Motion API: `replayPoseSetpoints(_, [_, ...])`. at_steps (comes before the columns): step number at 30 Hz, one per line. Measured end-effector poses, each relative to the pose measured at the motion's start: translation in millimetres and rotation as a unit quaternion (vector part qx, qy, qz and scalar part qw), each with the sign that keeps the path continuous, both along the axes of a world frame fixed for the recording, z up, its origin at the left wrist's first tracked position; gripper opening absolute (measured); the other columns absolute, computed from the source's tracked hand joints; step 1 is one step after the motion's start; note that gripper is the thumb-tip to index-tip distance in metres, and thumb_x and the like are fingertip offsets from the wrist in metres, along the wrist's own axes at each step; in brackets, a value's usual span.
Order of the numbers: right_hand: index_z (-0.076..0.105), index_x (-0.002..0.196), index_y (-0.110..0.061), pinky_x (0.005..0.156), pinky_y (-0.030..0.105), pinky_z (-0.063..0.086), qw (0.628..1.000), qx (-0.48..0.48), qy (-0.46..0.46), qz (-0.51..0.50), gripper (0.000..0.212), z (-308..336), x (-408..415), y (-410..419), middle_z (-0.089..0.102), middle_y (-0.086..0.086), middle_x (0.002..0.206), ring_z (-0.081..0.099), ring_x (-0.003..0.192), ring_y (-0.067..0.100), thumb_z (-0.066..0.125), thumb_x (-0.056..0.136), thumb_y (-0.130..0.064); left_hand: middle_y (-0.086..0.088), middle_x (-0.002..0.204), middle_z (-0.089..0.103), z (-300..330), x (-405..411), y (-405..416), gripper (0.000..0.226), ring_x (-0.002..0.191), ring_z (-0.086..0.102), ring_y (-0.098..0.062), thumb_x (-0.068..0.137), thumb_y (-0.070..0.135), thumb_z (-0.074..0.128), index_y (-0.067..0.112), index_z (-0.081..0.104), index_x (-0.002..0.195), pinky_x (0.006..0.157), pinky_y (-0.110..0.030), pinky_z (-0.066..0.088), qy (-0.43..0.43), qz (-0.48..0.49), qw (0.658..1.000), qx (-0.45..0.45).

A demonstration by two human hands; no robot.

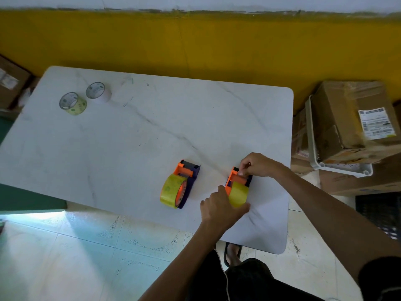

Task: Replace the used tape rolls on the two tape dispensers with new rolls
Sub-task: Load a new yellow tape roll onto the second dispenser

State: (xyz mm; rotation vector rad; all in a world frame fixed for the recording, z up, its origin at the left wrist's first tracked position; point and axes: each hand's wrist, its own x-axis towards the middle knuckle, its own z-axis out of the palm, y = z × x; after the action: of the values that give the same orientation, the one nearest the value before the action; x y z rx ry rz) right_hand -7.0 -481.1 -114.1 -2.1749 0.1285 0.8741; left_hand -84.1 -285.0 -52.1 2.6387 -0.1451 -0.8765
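Note:
Two orange and dark purple tape dispensers lie on the white marble table [134, 131], each carrying a thick yellowish roll. The left dispenser [181, 184] lies untouched. My left hand [221, 208] wraps the yellow roll [238, 195] of the right dispenser [237, 181] from the near side. My right hand [258, 165] pinches the tape end at that dispenser's far, cutter end. Two thin, nearly spent rolls stand at the table's far left: a yellowish one [73, 104] and a whitish one [98, 92].
Cardboard boxes [351, 122] and a white plastic basket [314, 148] are stacked right of the table. More boxes [10, 83] sit at far left. A yellow wall [195, 44] runs behind. My sandalled foot [233, 253] shows under the table's near edge.

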Motion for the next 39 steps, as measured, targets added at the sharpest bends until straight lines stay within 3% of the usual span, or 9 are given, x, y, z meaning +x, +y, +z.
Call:
replayPoseSetpoints(6, [0.072,0.085,-0.007,0.069,0.026,0.044,0.999,0.005,-0.036,0.003,0.015,-5,5,-5,0.068,0.002,0.084,0.059,0.076,0.012,0.072,0.082,-0.022,-0.002,0.080,0.058,-4,4,3,0.052,0.071,0.058,-0.024,0.075,0.063,0.055,0.014,0.050,0.094,0.060,-0.031,0.041,-0.022,0.015,1.000,-0.014])
replayPoseSetpoints(11, [0.064,0.073,-0.009,0.062,0.019,0.036,0.989,-0.043,-0.139,-0.040,0.012,-18,2,-2,0.052,-0.009,0.074,0.052,0.073,0.012,0.064,0.085,-0.008,-0.001,0.081,0.052,0,9,8,0.054,0.072,0.051,-0.024,0.072,0.052,0.062,0.013,0.046,0.105,0.062,-0.031,0.040,-0.011,-0.049,0.999,0.017])
replayPoseSetpoints(16, [0.066,0.082,0.002,0.069,0.028,0.037,0.962,-0.124,-0.218,-0.106,0.017,-33,13,-10,0.055,0.011,0.086,0.054,0.077,0.022,0.060,0.090,-0.011,-0.006,0.090,0.064,-3,11,18,0.063,0.082,0.062,-0.028,0.068,0.058,0.063,0.011,0.047,0.106,0.067,-0.035,0.048,0.011,-0.058,0.997,0.053])
replayPoseSetpoints(20, [0.065,0.082,0.003,0.064,0.022,0.030,0.956,-0.128,-0.241,-0.108,0.018,-36,18,-9,0.050,0.007,0.085,0.052,0.074,0.018,0.059,0.092,-0.011,-0.007,0.095,0.064,-6,13,24,0.069,0.087,0.063,-0.028,0.067,0.066,0.061,0.011,0.048,0.107,0.068,-0.036,0.047,0.016,-0.056,0.996,0.060])
replayPoseSetpoints(22, [0.066,0.081,0.003,0.070,0.024,0.035,0.945,-0.144,-0.263,-0.132,0.018,-37,22,-9,0.055,0.014,0.087,0.057,0.076,0.025,0.058,0.092,-0.009,-0.007,0.097,0.063,-6,16,23,0.073,0.090,0.062,-0.029,0.068,0.071,0.060,0.010,0.048,0.108,0.070,-0.037,0.046,0.027,-0.059,0.996,0.066])
replayPoseSetpoints(26, [0.068,0.082,0.005,0.073,0.025,0.037,0.929,-0.164,-0.290,-0.161,0.018,-24,36,-26,0.058,0.019,0.090,0.060,0.077,0.026,0.059,0.091,-0.007,-0.004,0.089,0.055,-6,14,29,0.062,0.084,0.057,-0.027,0.066,0.056,0.064,0.011,0.047,0.105,0.066,-0.034,0.047,0.046,-0.052,0.995,0.066])
replayPoseSetpoints(31, [0.069,0.084,0.003,0.071,0.025,0.037,0.930,-0.174,-0.282,-0.159,0.016,-17,40,-31,0.057,0.018,0.093,0.052,0.074,0.018,0.061,0.091,-0.010,-0.001,0.078,0.054,-10,7,30,0.045,0.073,0.055,-0.024,0.067,0.037,0.065,0.012,0.044,0.099,0.060,-0.031,0.042,0.038,-0.022,0.999,0.010])
replayPoseSetpoints(35, [0.071,0.087,-0.001,0.074,0.030,0.046,0.941,-0.177,-0.240,-0.160,0.020,-20,31,-41,0.057,0.013,0.089,0.061,0.084,0.029,0.064,0.091,-0.018,0.005,0.068,0.052,-12,-3,43,0.041,0.063,0.055,-0.021,0.072,0.034,0.065,0.015,0.044,0.102,0.058,-0.031,0.042,0.003,-0.025,0.998,-0.054])
replayPoseSetpoints(39, [0.073,0.086,0.000,0.070,0.028,0.047,0.976,-0.128,-0.141,-0.102,0.025,-10,22,-47,0.069,0.016,0.088,0.065,0.083,0.029,0.068,0.088,-0.024,0.005,0.076,0.060,-10,-9,55,0.045,0.072,0.064,-0.021,0.076,0.037,0.068,0.016,0.047,0.110,0.062,-0.028,0.047,-0.020,-0.022,0.992,-0.119])
